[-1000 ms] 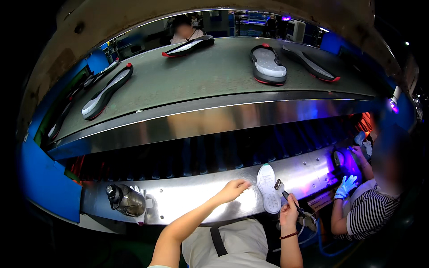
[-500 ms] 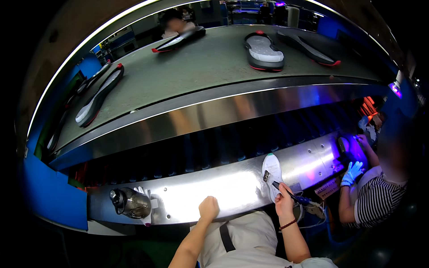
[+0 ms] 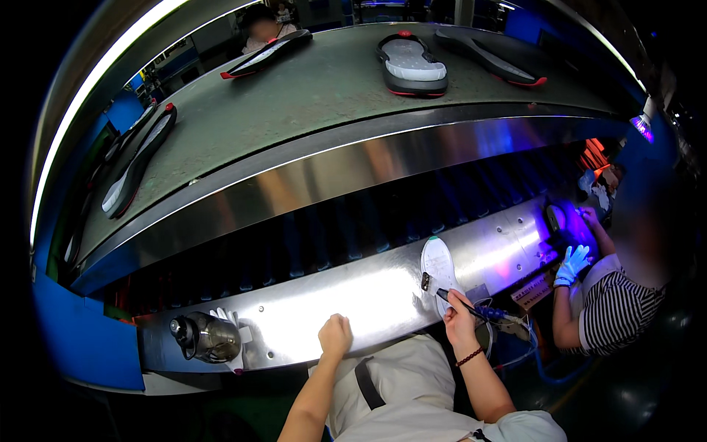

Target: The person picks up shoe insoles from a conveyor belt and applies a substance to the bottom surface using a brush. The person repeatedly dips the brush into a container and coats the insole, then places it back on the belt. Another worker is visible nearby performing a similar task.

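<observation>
My right hand point(image 3: 459, 323) is closed round the dark handle of a brush point(image 3: 442, 294). The brush's small dark and gold head lies at the left edge of a white shoe bottom point(image 3: 440, 262) with a green tip, which rests on the metal ledge point(image 3: 383, 276). A blue coiled tube point(image 3: 489, 312) runs by the handle. My left hand point(image 3: 336, 337) is a fist at the ledge's near edge, apart from the shoe, with nothing seen in it.
Several black, grey and red shoe soles point(image 3: 414, 66) lie on the green belt point(image 3: 294, 96) beyond the metal rail. A dark bottle point(image 3: 208, 337) stands on the ledge at left. At right, a co-worker's gloved hand point(image 3: 573, 265) is under violet light.
The brush head has slid a little toward the near end and left edge of the white shoe bottom. My left fist stays closed on the ledge. The whole view has shifted slightly.
</observation>
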Available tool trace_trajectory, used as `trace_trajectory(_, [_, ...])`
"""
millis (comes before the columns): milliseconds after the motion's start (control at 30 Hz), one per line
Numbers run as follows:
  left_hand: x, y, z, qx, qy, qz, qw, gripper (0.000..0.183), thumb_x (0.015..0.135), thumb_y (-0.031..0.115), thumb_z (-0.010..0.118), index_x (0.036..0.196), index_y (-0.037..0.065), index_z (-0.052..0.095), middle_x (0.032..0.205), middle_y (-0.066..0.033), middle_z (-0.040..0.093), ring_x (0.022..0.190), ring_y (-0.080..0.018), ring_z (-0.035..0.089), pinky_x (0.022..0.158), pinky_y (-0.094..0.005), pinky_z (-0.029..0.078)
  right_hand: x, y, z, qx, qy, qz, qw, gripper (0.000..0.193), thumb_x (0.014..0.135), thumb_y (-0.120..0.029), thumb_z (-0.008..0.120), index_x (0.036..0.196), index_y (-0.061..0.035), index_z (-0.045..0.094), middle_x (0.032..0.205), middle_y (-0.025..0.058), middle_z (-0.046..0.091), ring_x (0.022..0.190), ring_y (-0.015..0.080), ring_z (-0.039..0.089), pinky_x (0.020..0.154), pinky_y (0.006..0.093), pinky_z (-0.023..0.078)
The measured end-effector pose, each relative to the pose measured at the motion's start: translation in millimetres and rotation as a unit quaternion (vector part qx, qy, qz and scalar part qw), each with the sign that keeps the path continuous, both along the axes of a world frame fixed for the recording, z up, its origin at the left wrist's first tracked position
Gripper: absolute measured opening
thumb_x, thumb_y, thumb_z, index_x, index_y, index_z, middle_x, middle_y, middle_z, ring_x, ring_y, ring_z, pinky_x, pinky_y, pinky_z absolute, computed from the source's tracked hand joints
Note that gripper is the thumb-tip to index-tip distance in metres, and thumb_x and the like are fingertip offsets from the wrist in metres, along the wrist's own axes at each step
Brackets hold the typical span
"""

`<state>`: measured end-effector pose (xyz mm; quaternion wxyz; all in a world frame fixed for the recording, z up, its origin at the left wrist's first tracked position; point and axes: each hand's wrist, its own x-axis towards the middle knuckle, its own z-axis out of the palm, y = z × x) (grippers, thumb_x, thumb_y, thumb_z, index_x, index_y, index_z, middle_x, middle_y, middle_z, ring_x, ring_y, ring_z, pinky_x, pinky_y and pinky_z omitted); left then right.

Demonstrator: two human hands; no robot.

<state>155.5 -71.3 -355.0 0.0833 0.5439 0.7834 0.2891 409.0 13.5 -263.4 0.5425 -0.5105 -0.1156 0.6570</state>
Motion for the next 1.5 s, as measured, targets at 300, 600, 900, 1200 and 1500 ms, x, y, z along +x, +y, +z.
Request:
trace_trajectory(300, [1, 1, 3, 0.002, -0.002, -0.005, 1.0, 0.012, 0.078, 0.016, 0.051, 0.075, 0.004, 0.049, 0.064, -0.013, 0.055, 0.06, -0.0309, 0.053, 0.056, -0.0405, 0.042, 1, 2, -5, -0.001, -0.002, -0.006, 1.0, 0.019, 0.077, -0.01, 0.06, 0.095, -0.0052, 0.056, 0.072, -0.0004, 0.054, 0.05, 0.0073, 0.044, 0.045, 0.0199, 0.034])
trace_trajectory(600, [-6, 4, -9, 0.021, -0.141, 0.04, 0.989, 0.016, 0.08, 0.019, 0.053, 0.078, 0.003, 0.05, 0.061, -0.01, 0.053, 0.054, -0.0223, 0.052, 0.053, -0.0326, 0.041, 7, 1, -7, 0.0, -0.015, -0.004, 1.0, 0.018, 0.077, -0.01, 0.06, 0.094, -0.006, 0.056, 0.074, -0.0006, 0.054, 0.053, 0.0072, 0.044, 0.046, 0.0187, 0.034])
trace_trajectory(900, [-8, 20, 80, 0.109, -0.874, -0.033, 0.472, 0.037, 0.089, 0.036, 0.037, 0.065, 0.01, 0.048, 0.043, 0.0038, 0.034, 0.04, -0.0057, 0.028, 0.04, -0.019, 0.022, 14, -2, -8, -0.023, -0.037, -0.028, 0.999, 0.018, 0.077, -0.011, 0.06, 0.094, -0.0089, 0.056, 0.073, -0.002, 0.054, 0.05, 0.0045, 0.042, 0.042, 0.0146, 0.033])
trace_trajectory(1200, [12, 25, 142, 0.072, -0.871, -0.467, 0.138, 0.077, 0.064, 0.081, 0.024, 0.061, 0.007, 0.047, 0.042, 0.0049, 0.038, 0.034, -0.0049, 0.026, 0.036, -0.0179, 0.021, 10, -5, -5, -0.012, -0.033, -0.003, 0.999, 0.019, 0.079, -0.012, 0.059, 0.097, -0.007, 0.056, 0.076, -0.0011, 0.055, 0.05, 0.0054, 0.043, 0.043, 0.0163, 0.034])
trace_trajectory(1500, [12, 21, 125, -0.007, -0.923, -0.323, 0.21, 0.057, 0.086, 0.052, 0.021, 0.055, 0.01, 0.043, 0.038, 0.0051, 0.033, 0.032, -0.0055, 0.025, 0.035, -0.0181, 0.021, 11, -4, -7, 0.0, -0.024, -0.007, 1.0, 0.02, 0.078, -0.012, 0.059, 0.098, -0.007, 0.055, 0.075, -0.0013, 0.055, 0.051, 0.0052, 0.043, 0.043, 0.0161, 0.034])
